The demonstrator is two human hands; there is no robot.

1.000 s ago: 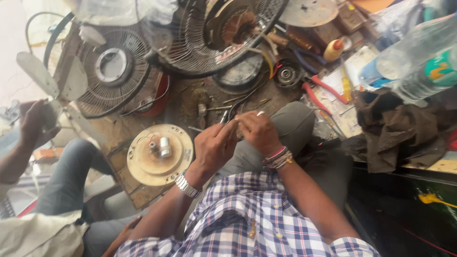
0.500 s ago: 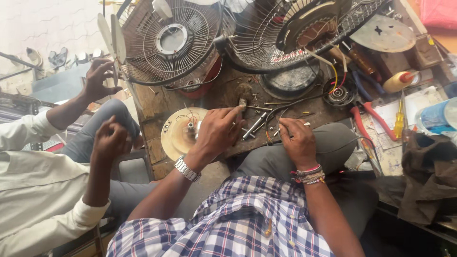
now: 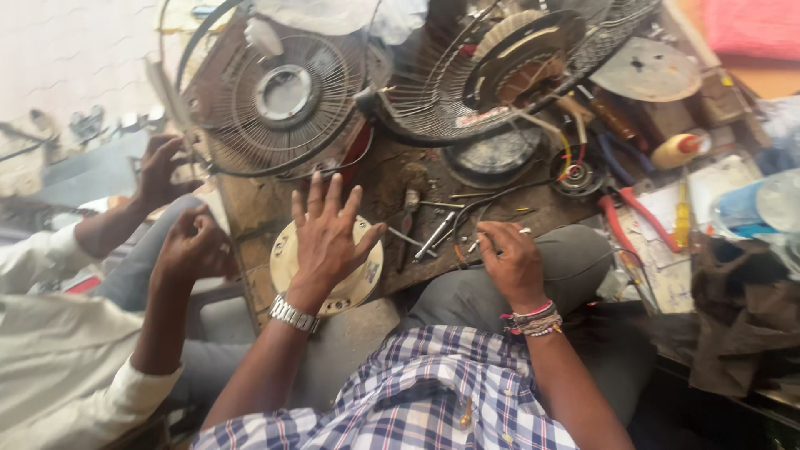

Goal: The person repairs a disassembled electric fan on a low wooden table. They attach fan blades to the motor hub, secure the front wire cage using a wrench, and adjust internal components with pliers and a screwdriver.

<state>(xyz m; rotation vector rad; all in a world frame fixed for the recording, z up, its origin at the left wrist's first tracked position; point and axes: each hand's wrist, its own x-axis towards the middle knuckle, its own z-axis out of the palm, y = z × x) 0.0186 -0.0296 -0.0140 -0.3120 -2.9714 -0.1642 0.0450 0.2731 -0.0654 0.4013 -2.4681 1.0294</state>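
Observation:
My left hand (image 3: 327, 237) is open with its fingers spread, hovering over a cream round fan cover plate (image 3: 360, 279) at the front edge of the wooden bench (image 3: 250, 208). A metal watch sits on that wrist. My right hand (image 3: 510, 262) rests on my grey-trousered knee, its fingers pinched on what looks like a thin wire (image 3: 467, 247). Small pliers and a metal tool (image 3: 435, 236) lie on the bench between my hands.
Two wire fan guards (image 3: 283, 96) (image 3: 500, 71) stand at the back. A co-worker's hands (image 3: 192, 246) (image 3: 162, 167) are at the left. Red-handled pliers (image 3: 623, 218), a yellow screwdriver (image 3: 683, 218), an oil bottle (image 3: 677, 151), a plastic bottle (image 3: 762, 204) and brown cloth (image 3: 742, 312) crowd the right.
My left hand left the tools on the bench, moved left and spread open over the cream plate. My right hand stayed on my knee. The view swung about.

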